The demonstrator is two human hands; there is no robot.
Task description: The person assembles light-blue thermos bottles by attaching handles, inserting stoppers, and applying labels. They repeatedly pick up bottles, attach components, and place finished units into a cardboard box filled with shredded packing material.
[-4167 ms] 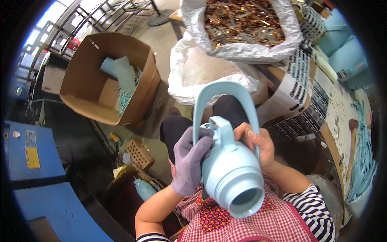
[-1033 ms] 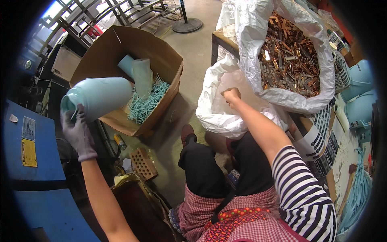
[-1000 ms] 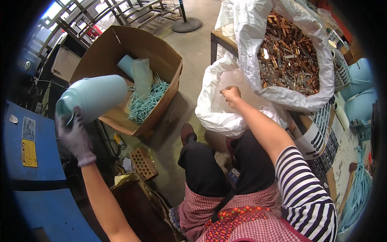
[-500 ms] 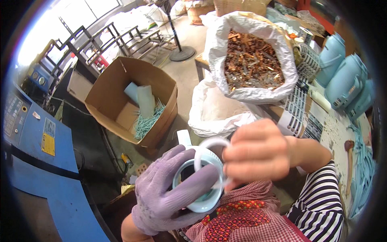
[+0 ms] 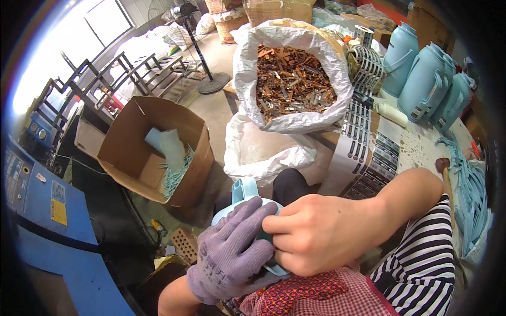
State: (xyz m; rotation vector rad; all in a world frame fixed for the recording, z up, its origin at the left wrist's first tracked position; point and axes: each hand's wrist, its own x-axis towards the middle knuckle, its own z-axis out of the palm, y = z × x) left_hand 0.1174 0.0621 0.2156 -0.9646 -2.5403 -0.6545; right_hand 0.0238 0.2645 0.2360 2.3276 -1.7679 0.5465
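Beyond the hands, the biggest thing is the white sack of brown metal scraps (image 5: pixel 292 84), open at the top, with a slumped white bag (image 5: pixel 263 152) just below it; off to the left of the hands sits an open cardboard box (image 5: pixel 153 150) holding pale blue offcuts. To the far right stand finished pale blue jugs (image 5: pixel 429 79). Close in, over the lap, the pale blue jug part (image 5: pixel 243 192) is almost buried: the gloved left hand (image 5: pixel 232 253) is wrapped around it from below, fingers curled shut on its rim, and the bare right hand (image 5: pixel 324 237) is closed over its top, fingertips pressed to the edge. With so little of the part exposed, a slip of the bare fingers against the rim could pinch skin, and the smooth plastic might squirt from the glove and fall toward the floor clutter below.
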